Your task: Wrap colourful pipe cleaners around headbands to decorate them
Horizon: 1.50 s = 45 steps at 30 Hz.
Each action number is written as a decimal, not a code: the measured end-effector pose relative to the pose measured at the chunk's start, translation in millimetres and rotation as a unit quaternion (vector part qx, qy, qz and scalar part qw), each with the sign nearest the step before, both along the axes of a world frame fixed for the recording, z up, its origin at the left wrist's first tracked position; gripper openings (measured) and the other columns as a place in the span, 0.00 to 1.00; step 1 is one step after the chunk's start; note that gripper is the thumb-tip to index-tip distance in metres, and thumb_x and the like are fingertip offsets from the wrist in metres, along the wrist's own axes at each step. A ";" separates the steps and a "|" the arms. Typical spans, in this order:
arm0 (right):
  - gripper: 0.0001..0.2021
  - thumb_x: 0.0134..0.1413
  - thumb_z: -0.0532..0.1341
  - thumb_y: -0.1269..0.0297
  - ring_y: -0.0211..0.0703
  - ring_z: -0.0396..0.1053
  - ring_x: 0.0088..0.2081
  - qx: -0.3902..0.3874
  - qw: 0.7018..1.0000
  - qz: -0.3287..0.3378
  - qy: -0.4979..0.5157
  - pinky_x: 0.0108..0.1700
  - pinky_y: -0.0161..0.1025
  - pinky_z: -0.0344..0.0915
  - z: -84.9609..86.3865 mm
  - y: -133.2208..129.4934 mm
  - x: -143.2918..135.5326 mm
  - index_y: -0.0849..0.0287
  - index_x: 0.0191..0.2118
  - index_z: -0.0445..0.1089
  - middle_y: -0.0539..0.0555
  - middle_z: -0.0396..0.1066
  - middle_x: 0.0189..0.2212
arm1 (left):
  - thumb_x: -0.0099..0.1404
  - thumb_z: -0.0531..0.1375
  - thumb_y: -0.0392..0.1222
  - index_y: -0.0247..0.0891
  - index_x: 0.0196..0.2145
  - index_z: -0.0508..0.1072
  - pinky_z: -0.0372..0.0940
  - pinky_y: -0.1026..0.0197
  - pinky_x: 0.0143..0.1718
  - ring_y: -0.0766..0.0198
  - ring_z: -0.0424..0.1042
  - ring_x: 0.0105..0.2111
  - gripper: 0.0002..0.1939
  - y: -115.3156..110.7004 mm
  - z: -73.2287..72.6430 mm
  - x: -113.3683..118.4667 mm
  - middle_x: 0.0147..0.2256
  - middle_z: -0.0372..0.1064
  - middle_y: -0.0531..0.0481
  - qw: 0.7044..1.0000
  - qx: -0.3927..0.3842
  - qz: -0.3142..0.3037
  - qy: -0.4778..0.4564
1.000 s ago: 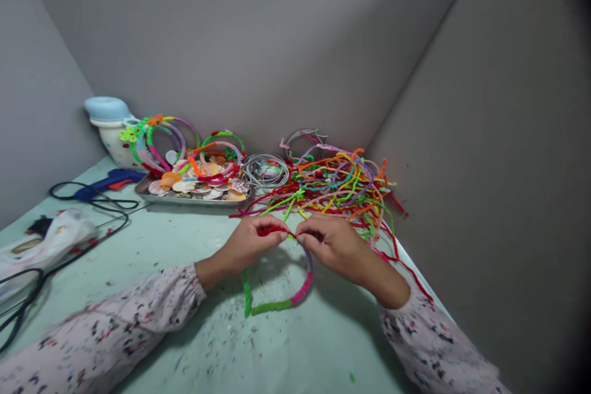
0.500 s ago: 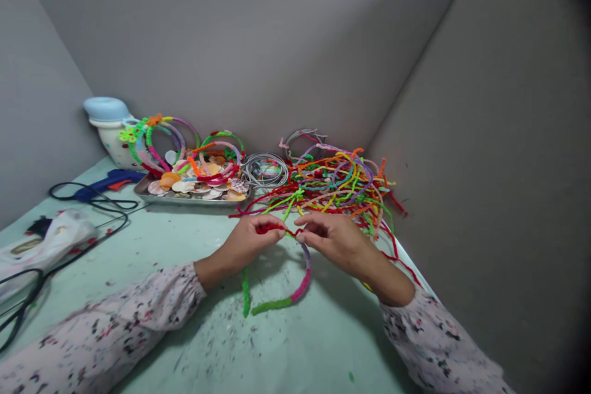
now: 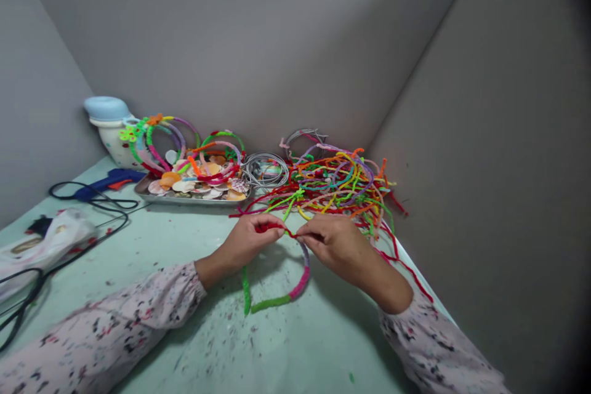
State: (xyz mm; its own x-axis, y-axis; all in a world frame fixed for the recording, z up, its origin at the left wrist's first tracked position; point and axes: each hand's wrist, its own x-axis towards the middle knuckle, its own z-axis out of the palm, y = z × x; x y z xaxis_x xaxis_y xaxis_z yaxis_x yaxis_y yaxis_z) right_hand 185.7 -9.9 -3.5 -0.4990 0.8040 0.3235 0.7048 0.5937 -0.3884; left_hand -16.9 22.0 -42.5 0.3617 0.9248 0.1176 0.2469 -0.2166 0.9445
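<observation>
My left hand (image 3: 253, 239) pinches a red pipe cleaner (image 3: 290, 233) where it meets a fuzzy multicolored ring (image 3: 301, 283). From the right, my right hand (image 3: 333, 242) closes thumb and fingertips on the same red strand, a short gap from the left fingertips. Below my hands hangs the ring, with purple, pink and green sections; its lower green ends come close together near the table surface. My fingers hide its upper part.
A metal tray (image 3: 184, 200) of shells and fuzzy rings stands at the back, beside wire coils (image 3: 265, 170) and a heap of pipe cleaners (image 3: 341, 181). Leftward are a blue glue gun (image 3: 108, 182), its black cable, a plastic bag (image 3: 55, 240) and a blue-lidded container (image 3: 113, 135).
My right hand's fingers have closed together on the red strand, and the hand has turned slightly. The ring's lower ends have come closer together. My left hand has hardly moved.
</observation>
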 end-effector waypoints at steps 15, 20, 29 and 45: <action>0.07 0.59 0.58 0.66 0.39 0.65 0.33 0.080 0.993 -0.038 -0.078 0.35 0.36 0.59 -1.2 -6.1 -6.0 0.56 0.39 0.73 0.53 0.67 0.33 | 0.57 0.59 0.43 0.35 0.32 0.75 0.59 0.66 0.28 0.65 0.68 0.29 0.09 -1.0 -1.6 2.0 0.30 0.73 0.50 1.000 -0.015 -0.001 -0.015; 0.09 0.60 0.54 0.68 0.39 0.66 0.33 0.097 0.988 -0.042 -0.109 0.35 0.35 0.59 -5.7 -6.8 -10.0 0.57 0.38 0.72 0.53 0.67 0.32 | 0.57 0.59 0.43 0.34 0.32 0.75 0.59 0.66 0.29 0.66 0.67 0.28 0.09 -1.3 -2.1 2.4 0.29 0.72 0.50 1.000 -0.012 -0.002 -0.019; 0.05 0.55 0.58 0.70 0.39 0.65 0.32 0.123 0.981 -0.054 -0.139 0.31 0.35 0.57 -4.8 -8.8 -11.5 0.58 0.36 0.70 0.52 0.67 0.32 | 0.58 0.60 0.42 0.34 0.31 0.75 0.59 0.66 0.31 0.67 0.66 0.29 0.09 -0.4 -4.6 1.8 0.29 0.71 0.51 1.000 0.005 -0.012 -0.017; 0.06 0.55 0.55 0.72 0.40 0.67 0.33 0.132 0.987 -0.089 -0.009 0.36 0.35 0.61 -32.2 2.2 -20.3 0.60 0.34 0.68 0.54 0.68 0.30 | 0.56 0.60 0.43 0.34 0.31 0.75 0.56 0.68 0.25 0.69 0.63 0.24 0.09 1.3 -6.4 1.0 0.27 0.71 0.52 1.000 -0.019 0.007 -0.017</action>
State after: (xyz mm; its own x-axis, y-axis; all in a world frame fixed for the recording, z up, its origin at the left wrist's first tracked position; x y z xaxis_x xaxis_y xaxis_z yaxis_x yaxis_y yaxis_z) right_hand 165.4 -7.7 -35.7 -0.3652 0.7683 0.5257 0.8119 0.5392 -0.2239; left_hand -15.9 23.4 -48.9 0.3452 0.9337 0.0952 0.2165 -0.1779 0.9599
